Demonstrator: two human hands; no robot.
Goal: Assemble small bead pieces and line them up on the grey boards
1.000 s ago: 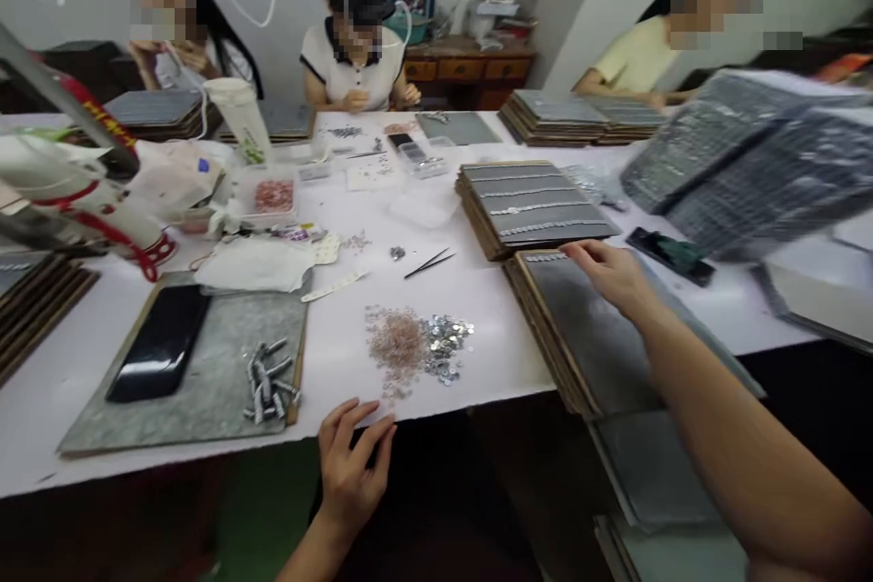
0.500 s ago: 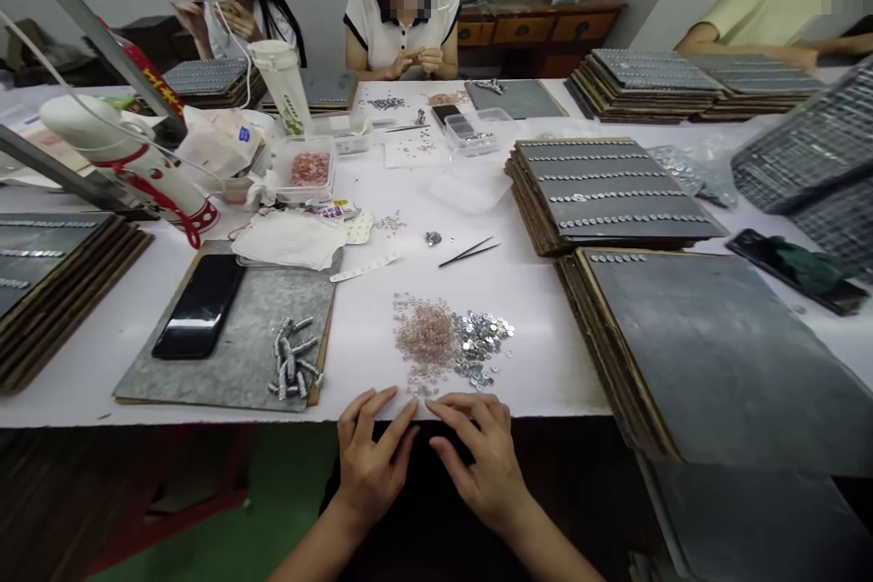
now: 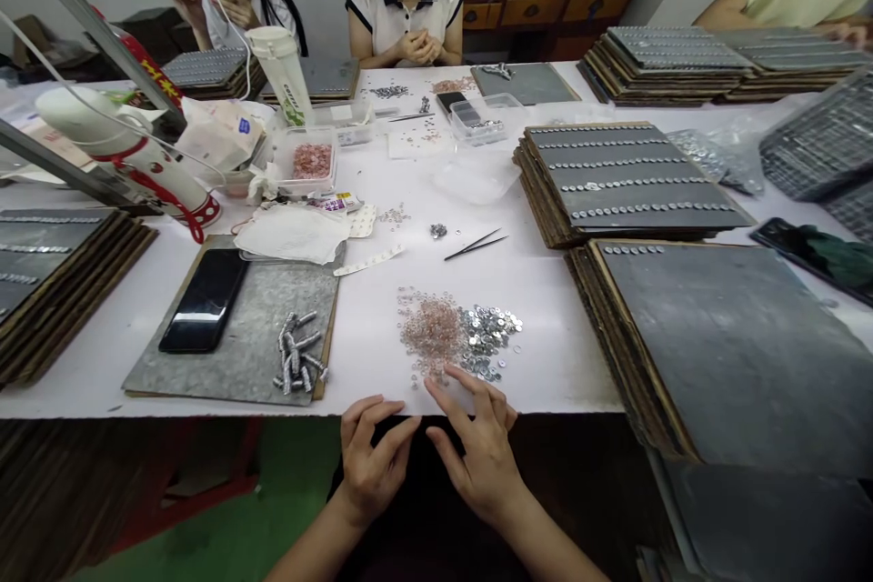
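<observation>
At the table's front edge, my left hand (image 3: 374,453) rests with its fingers bent and apart, the index tip near the thumb; nothing shows in it. My right hand (image 3: 477,441) is open, index and middle fingers stretched to the near side of a heap of small pinkish clear rings (image 3: 431,329). Its thumb hangs lower, away from the fingers. Beside the rings, to the right, lies a heap of small silver metal discs (image 3: 486,335). Behind them lie black tweezers (image 3: 476,245) and a little cluster of metal pieces (image 3: 437,231).
A metal plate (image 3: 263,291) to the left carries a black phone (image 3: 205,298) and silver stacks (image 3: 298,355). Board stacks (image 3: 743,355) stand at the right, one with rows of discs (image 3: 634,173). Clear tubs (image 3: 327,186) and a bottle (image 3: 136,159) stand behind. Several people sit across.
My right hand's fingertips have moved forward from the table edge to the rings. My left hand has dropped slightly, its index tip nearer the thumb. The view has shifted a little.
</observation>
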